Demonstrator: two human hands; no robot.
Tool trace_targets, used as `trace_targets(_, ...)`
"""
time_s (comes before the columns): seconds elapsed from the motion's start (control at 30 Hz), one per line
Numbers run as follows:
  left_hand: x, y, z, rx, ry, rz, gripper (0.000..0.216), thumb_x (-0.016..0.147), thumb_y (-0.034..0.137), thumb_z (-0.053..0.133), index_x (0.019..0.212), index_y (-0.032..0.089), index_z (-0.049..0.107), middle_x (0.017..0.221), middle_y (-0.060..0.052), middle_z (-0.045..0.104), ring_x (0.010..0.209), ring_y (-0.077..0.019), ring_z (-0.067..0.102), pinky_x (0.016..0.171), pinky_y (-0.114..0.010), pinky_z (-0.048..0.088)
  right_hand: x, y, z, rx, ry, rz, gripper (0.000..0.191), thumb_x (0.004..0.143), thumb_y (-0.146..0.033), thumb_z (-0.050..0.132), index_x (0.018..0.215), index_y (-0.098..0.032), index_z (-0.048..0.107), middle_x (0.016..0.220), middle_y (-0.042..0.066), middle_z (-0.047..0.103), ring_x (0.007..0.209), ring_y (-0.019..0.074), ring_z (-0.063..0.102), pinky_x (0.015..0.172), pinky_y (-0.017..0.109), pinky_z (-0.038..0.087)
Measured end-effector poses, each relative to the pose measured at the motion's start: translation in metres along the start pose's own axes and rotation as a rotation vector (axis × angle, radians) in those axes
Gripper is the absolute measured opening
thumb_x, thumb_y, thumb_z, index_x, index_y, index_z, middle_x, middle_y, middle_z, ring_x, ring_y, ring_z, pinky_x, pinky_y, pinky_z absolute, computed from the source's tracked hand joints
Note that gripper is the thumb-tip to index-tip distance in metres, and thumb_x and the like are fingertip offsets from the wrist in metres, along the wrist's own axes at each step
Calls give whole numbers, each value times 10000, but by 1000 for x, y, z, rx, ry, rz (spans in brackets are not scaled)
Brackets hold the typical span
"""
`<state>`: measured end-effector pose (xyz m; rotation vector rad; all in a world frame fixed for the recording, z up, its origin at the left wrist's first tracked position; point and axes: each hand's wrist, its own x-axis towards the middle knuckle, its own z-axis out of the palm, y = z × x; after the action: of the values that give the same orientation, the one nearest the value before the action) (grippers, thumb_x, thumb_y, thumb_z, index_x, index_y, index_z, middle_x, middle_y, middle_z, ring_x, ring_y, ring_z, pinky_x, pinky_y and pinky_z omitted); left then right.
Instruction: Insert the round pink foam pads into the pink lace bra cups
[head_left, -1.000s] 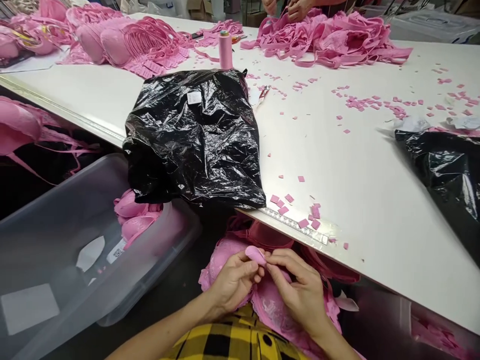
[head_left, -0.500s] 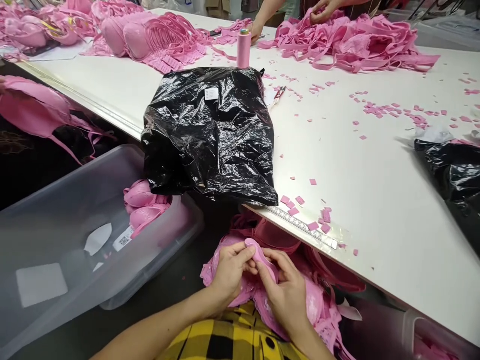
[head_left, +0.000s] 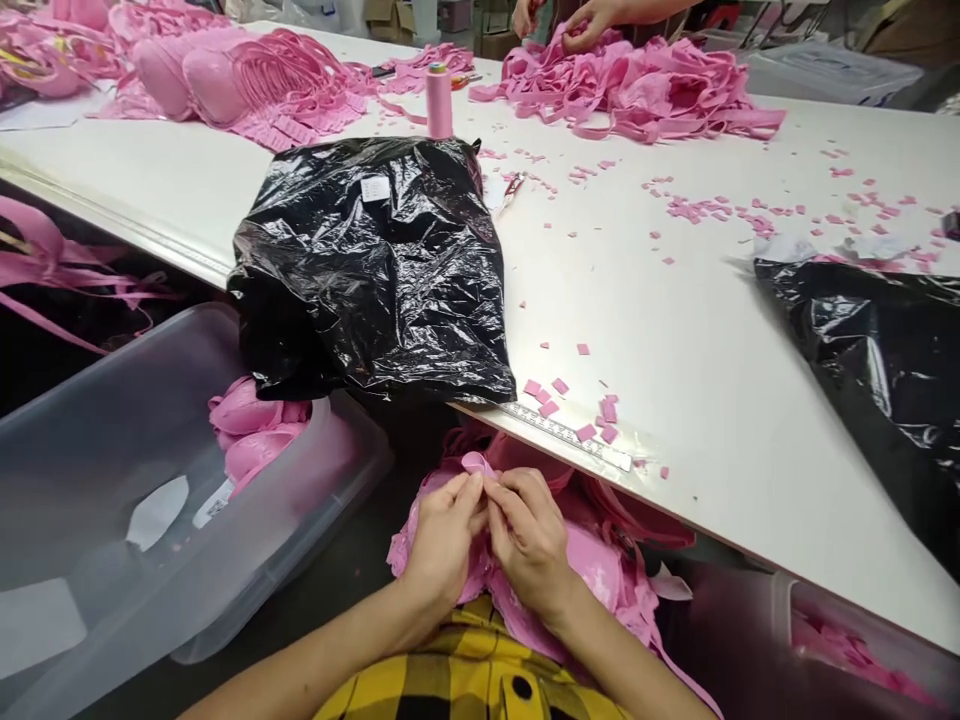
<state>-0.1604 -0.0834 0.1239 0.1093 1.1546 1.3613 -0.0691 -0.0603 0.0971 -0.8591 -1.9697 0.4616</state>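
A pink lace bra [head_left: 592, 560] lies in my lap, below the edge of the white table [head_left: 720, 400]. My left hand [head_left: 442, 540] and my right hand [head_left: 529, 535] meet over it, fingers pinched together on a small fold of its pink fabric [head_left: 474, 463] at the top. Both hands are closed on that fabric. More pink garments are bunched under and behind the hands.
A black plastic bag [head_left: 375, 270] hangs over the table edge; another black bag [head_left: 877, 370] lies at right. A clear bin [head_left: 97, 470] at left holds pink bra cups [head_left: 247, 430]. A pink thread spool [head_left: 439, 100], scattered pink scraps, bra piles and another person's hands [head_left: 577, 20] are farther back.
My hands have drawn closer together and worked the pink fabric from a rounded pad-like end into a small pinched fold. The view shifted slightly.
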Motion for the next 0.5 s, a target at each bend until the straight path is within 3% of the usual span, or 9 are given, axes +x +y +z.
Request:
trace_targets(0.17, -5, 5, 0, 6, -16, -25, 239, 608, 297, 746, 770, 149, 651, 813, -40, 659, 819, -161, 617, 705, -222, 480, -3, 0, 4, 23, 24, 19, 243, 807, 14, 501, 979, -138, 580, 839, 80, 543, 811, 176, 494, 687, 342, 515)
trace_targets(0.3, -1, 1, -3, -14, 5, -36, 249, 591, 320, 751, 724, 149, 628, 772, -37, 647, 807, -161, 610, 705, -225, 475, -12, -1, 10, 20, -54, 30, 304, 816, 13, 473, 1058, -146, 564, 889, 99, 560, 846, 193, 497, 722, 377, 526)
trace_targets(0.5, 8, -4, -6, -19, 51, -49, 241, 557, 311, 761, 646, 147, 607, 679, -21, 625, 686, -130, 584, 651, -212, 461, -38, 4, 15, -118, -173, -28, 533, 838, 7, 408, 1348, -135, 350, 1094, 164, 539, 1080, 269, 446, 859, 483, 505)
